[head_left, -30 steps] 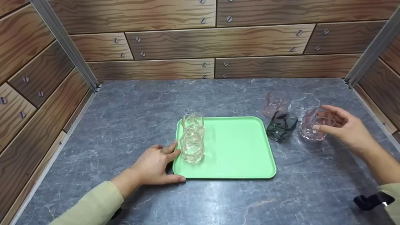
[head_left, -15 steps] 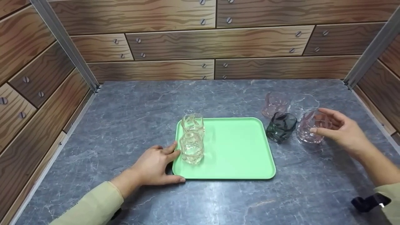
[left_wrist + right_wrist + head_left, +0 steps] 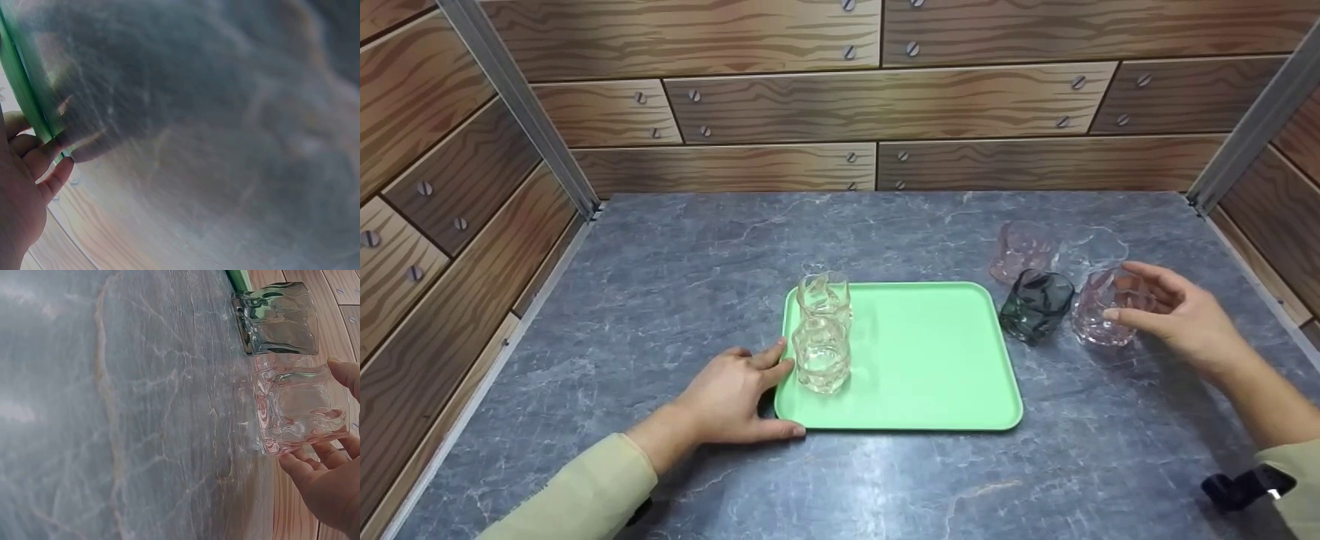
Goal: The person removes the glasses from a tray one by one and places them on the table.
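In the head view, my right hand [image 3: 1192,315] holds a pink-tinted clear glass [image 3: 1112,311] between thumb and fingers; the glass stands upright at the right of the table. The right wrist view has the thumb on one side of this glass [image 3: 304,408] and fingers on the other. A dark grey glass [image 3: 1037,304] stands just left of it. My left hand [image 3: 731,397] touches the left edge of a green tray [image 3: 930,352], its thumb at the front corner. Two clear, slightly yellowish glasses [image 3: 821,356] stand in line along the tray's left side, one partly hiding the other.
Behind the dark glass stand a second pinkish glass [image 3: 1021,251] and a colourless glass [image 3: 1087,251], partly hidden. The marbled table [image 3: 697,247] is bounded by wood-patterned walls [image 3: 772,105] at the back and sides.
My right hand and the pink glass have shifted slightly left and toward the front edge, closer to the dark glass. The left hand and the tray have stayed in place.
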